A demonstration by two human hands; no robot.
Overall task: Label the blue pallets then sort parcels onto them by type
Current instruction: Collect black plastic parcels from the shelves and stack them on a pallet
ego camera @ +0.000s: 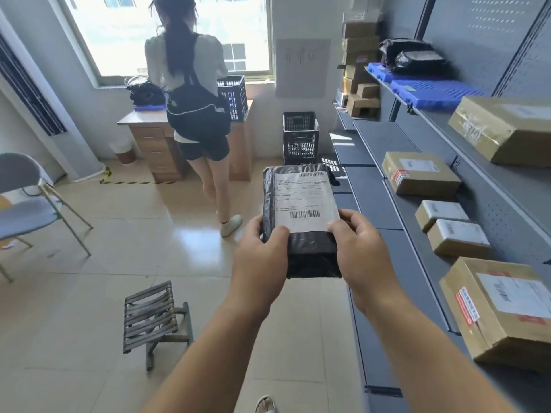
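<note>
Both hands hold a black poly-bag parcel (301,222) out in front of the body, above the tiled floor (119,239) and just left of the grey shelf unit (375,186). The left hand (259,257) grips its lower left edge and the right hand (362,248) its lower right edge, fingers (337,226) curled shut around the soft bag with thumbs lying on the white shipping label (304,201). The label faces up, so the step in hand looks like reading the parcel to decide its type. To do that well, the thumbs should slide clear of the barcode and printed lines, and the bag is best kept flat and taut so the label does not crease. Two blue pallets (432,95) sit on the upper shelf at the far right; the further one already carries black bag parcels (413,56), which suggests that is where this soft one belongs, while cardboard boxes (420,174) lie on the nearer shelves. Whether the pallets bear labels cannot be told from here. Reaching that pallet probably means stepping forward along the shelf and lifting the parcel, laying it label-up beside the other bags rather than dropping it. Another person (193,93) stands at the table (143,119) by the window, well apart from the route.
</note>
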